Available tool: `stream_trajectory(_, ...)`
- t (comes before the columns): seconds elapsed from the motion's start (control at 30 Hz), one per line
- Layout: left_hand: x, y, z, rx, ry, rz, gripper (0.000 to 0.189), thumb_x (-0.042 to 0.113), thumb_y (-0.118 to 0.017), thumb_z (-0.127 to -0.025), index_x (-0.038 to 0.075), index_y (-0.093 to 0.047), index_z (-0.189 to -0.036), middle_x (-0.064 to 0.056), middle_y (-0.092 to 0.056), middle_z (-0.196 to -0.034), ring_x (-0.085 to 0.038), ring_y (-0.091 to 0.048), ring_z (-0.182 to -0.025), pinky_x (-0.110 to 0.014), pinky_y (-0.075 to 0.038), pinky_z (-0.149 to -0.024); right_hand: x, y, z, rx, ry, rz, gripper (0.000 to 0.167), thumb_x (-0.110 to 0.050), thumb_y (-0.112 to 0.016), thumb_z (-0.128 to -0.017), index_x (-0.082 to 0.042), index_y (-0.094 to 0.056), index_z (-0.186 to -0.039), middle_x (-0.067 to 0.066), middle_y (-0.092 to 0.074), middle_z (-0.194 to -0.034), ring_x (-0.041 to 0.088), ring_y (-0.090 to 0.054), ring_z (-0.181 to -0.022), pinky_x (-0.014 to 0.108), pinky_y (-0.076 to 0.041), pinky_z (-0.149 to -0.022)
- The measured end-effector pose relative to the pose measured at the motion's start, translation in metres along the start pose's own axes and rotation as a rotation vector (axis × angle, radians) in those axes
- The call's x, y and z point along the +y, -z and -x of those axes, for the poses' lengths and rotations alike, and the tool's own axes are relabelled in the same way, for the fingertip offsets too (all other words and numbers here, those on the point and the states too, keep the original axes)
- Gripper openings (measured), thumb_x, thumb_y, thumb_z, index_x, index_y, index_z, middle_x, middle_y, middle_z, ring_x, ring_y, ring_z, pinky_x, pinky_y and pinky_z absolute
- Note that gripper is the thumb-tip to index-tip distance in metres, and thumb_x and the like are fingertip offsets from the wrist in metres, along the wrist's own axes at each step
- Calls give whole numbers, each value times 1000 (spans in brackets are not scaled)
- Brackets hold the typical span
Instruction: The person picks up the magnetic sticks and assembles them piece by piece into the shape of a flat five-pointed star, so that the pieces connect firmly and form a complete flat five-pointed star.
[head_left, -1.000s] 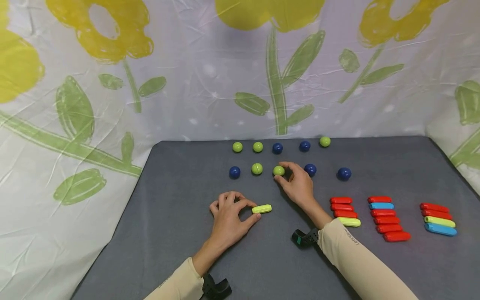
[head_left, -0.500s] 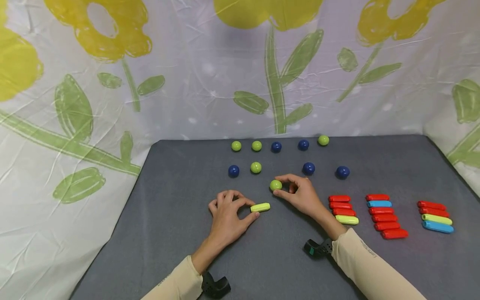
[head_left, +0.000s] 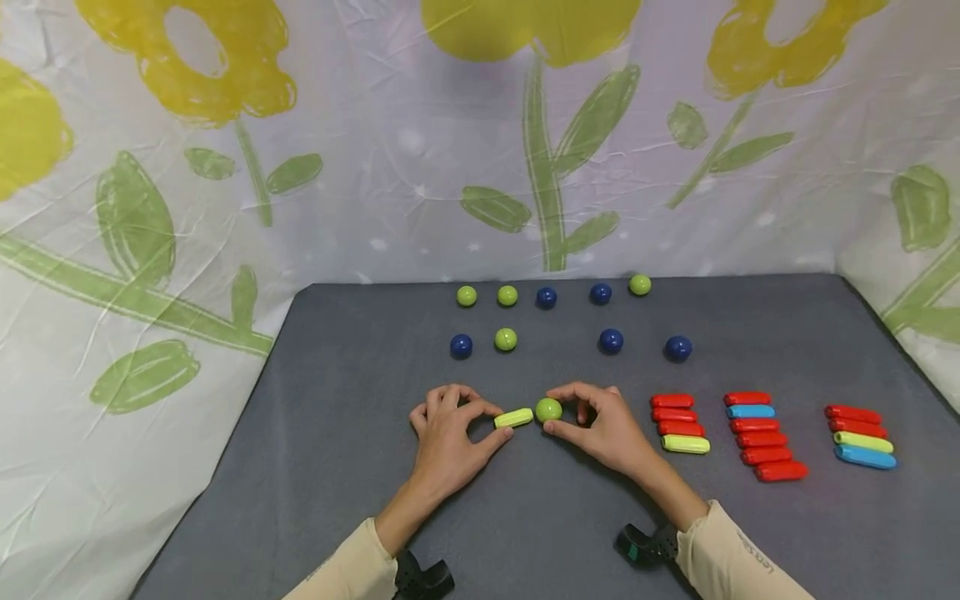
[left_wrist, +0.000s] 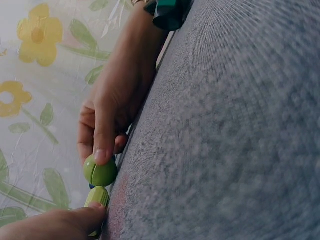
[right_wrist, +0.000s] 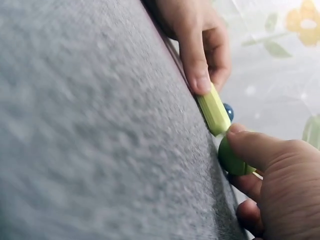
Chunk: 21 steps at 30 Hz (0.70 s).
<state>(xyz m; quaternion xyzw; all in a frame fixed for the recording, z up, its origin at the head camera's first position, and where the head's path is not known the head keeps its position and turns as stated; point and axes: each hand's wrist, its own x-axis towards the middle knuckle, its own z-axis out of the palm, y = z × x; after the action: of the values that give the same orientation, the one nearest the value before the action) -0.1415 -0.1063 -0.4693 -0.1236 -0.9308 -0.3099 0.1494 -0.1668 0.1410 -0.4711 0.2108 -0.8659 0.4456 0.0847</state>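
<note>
Centrally in the head view, your left hand [head_left: 448, 437] pinches the yellow stick [head_left: 513, 418], your right hand [head_left: 613, 429] the green ball [head_left: 549, 409]. Left wrist view, lower left: the ball looks slippery, so grip its sides. Right wrist view, right of centre: the stick seems light, stiff; hold one end.

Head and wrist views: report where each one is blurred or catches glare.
Head view: sharp overall, light catching creases in the floral backdrop; left wrist view: the near gray tabletop is soft; right wrist view: the tabletop at left is heavily blurred, the yellow stick clearer, and a white glint sits on the blue ball.
</note>
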Motion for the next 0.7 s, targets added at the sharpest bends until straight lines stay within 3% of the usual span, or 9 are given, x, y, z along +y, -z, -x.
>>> stream_trajectory(0.7, -2, -1, -1, -65, -16, 8, 22, 41, -83, -84, 33, -78, -104, -2, -59, -115, -32, -44, -122, -60, -19, -99, -6, -2, 4, -27, 55, -8, 38, -25, -90, -77, -25, -75, -113, -14, -73, -97, 5, -47, -66, 28, -27, -73)
